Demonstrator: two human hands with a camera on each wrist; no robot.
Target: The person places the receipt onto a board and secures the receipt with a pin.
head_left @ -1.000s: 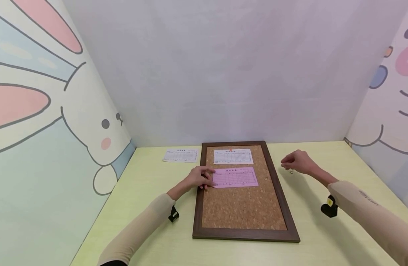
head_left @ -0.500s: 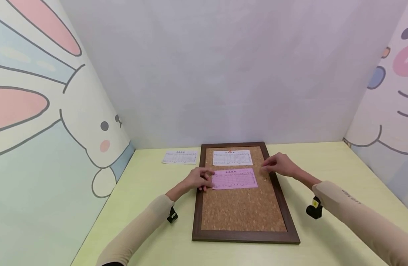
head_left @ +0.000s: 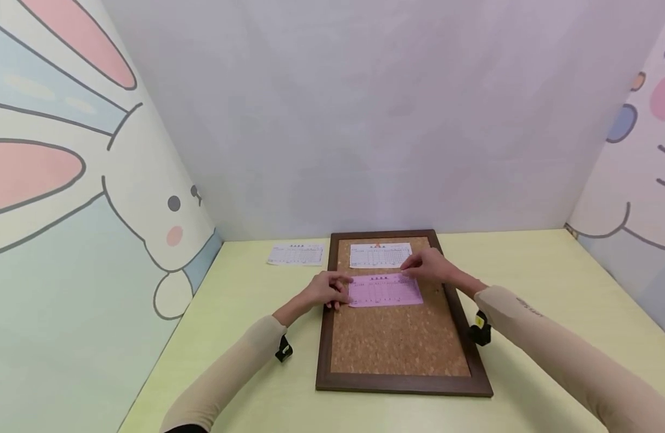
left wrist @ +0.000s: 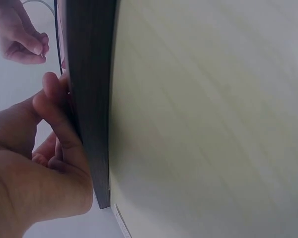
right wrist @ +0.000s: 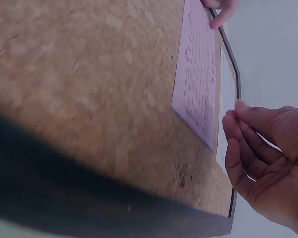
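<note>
A pink printed slip (head_left: 385, 291) lies across the cork board (head_left: 397, 343), below a white printed slip (head_left: 372, 257) that has an orange pushpin (head_left: 378, 245) at its top edge. My left hand (head_left: 324, 290) reaches over the board's left frame, with thumb and forefinger spread on the pink slip's left edge. Over that slip's top right corner, my right hand (head_left: 431, 266) pinches a tiny pin between thumb and forefinger; it is mostly hidden by the fingertips. The right wrist view shows these fingertips (right wrist: 240, 105) together above the board.
Another white printed slip (head_left: 296, 254) lies on the pale table (head_left: 256, 288), left of the board. The board's dark wooden frame (head_left: 402, 383) stands up slightly from the table. Behind is a plain wall (head_left: 375, 150), and a rabbit picture (head_left: 142, 228) covers the left panel.
My right hand has come left from the table beside the board to above the pink slip's top right corner, carrying the pin. The left hand stays on the slip's left edge.
</note>
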